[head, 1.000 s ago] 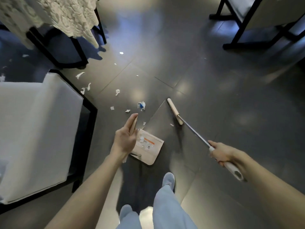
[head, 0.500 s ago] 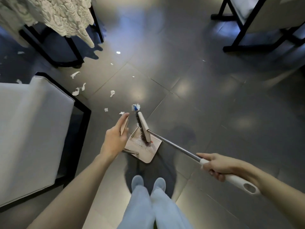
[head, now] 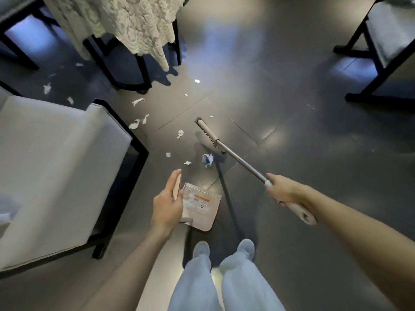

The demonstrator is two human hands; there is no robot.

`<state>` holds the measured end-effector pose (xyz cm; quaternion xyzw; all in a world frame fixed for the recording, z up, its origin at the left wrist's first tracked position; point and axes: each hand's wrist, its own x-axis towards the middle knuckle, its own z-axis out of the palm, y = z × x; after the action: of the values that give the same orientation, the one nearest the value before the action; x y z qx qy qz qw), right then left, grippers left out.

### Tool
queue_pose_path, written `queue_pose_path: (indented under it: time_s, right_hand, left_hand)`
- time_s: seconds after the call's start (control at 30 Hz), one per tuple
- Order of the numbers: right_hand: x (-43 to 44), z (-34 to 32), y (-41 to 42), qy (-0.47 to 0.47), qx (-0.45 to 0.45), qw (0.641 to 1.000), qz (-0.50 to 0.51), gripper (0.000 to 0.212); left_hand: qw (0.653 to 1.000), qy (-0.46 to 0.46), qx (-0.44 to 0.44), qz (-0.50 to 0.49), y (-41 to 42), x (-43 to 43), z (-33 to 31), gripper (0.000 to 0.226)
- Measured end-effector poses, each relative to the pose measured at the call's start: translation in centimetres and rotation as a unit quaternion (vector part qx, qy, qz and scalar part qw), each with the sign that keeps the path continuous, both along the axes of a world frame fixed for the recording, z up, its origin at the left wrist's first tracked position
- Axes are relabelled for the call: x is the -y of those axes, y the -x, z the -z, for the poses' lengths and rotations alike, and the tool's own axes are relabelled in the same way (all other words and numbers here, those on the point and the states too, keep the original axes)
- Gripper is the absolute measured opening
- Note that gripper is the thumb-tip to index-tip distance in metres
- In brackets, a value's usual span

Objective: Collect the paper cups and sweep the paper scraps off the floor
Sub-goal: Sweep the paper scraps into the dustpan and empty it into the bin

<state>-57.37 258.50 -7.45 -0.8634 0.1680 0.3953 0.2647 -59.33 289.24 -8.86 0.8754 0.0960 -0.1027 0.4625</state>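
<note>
Broom (head: pixel 243 163) gripped in tightly curled right hand (head: pixel 284 191), head reached out at 12 o'clock beyond the nearest paper scraps (head: pixel 207 160), probably to drag them back. Dustpan (head: pixel 199 209) set on floor at 6 o'clock of those scraps, steadied by left hand (head: pixel 166 207) pinching its upright handle between thumb and near-straight fingers. No paper cups in sight.

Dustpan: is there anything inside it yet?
Inside the dustpan, only a printed label with an orange stripe shows on its floor. Anything smaller is too blurred to tell. The person's left grip covers its left side.
</note>
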Motion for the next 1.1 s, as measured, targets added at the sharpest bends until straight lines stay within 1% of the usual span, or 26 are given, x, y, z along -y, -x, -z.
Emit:
queue_pose_path:
  time_s: [0.03, 0.2, 0.27, 0.37, 0.43, 0.5, 0.57, 0.73, 0.8, 0.87, 0.97, 1.1]
  right_hand:
    - [-0.1, 0.6, -1.6, 0.013, 0.003, 1.0, -0.014, 0.019]
    - [0.1, 3.7, -7.4, 0.002, -0.027, 0.996, -0.08, 0.022]
    - [0.9, 4.2, -7.8, 0.01, -0.052, 0.991, -0.121, 0.025]
    - [3.1, 3.9, -6.8, 0.014, -0.096, 0.98, -0.176, 0.036]
    - [5.0, 3.2, -6.1, -0.019, -0.136, 0.976, -0.17, 0.04]
    - [6.6, 2.2, -5.7, -0.054, -0.174, 0.974, -0.137, 0.045]
    - [8.0, 1.1, -5.6, -0.079, -0.188, 0.972, -0.12, 0.049]
    - [9.6, -1.2, -7.4, -0.116, -0.166, 0.971, -0.124, 0.051]
    - [9.0, -1.8, -8.7, -0.118, -0.14, 0.973, -0.138, 0.057]
    - [7.9, -2.2, -10.1, -0.116, -0.111, 0.974, -0.159, 0.057]
    - [4.9, -2.1, -12.5, -0.092, -0.062, 0.971, -0.212, 0.05]
    - [-0.7, -0.5, -15.7, 0.009, -0.019, 0.956, -0.294, 0.042]
  left_hand:
    - [1.0, 0.0, 0.001, -0.012, -0.5, 0.2, 0.0, 0.054]
    - [0.997, -0.031, 0.012, -0.067, -1.9, 2.0, 0.0, 0.061]
    - [0.996, -0.046, 0.013, -0.081, -2.1, 3.1, -0.1, 0.063]
    - [0.99, -0.049, 0.02, -0.128, -2.6, 4.9, 0.1, 0.055]
    - [0.988, -0.047, 0.023, -0.147, -3.2, 6.0, 0.1, 0.054]
    - [0.986, -0.051, 0.022, -0.156, -3.7, 6.8, 0.0, 0.053]
    - [0.984, -0.05, 0.021, -0.167, -3.8, 6.8, -0.1, 0.053]
    - [0.979, -0.057, 0.009, -0.197, -2.6, 6.2, -0.2, 0.052]
    - [0.976, -0.06, 0.008, -0.208, -2.2, 5.7, -0.4, 0.052]
    - [0.975, -0.063, 0.007, -0.212, -2.0, 4.9, -0.6, 0.051]
    - [0.971, -0.058, 0.007, -0.232, -2.0, 3.7, -0.8, 0.05]
    - [0.966, -0.046, 0.004, -0.256, -2.4, 1.7, -0.5, 0.05]
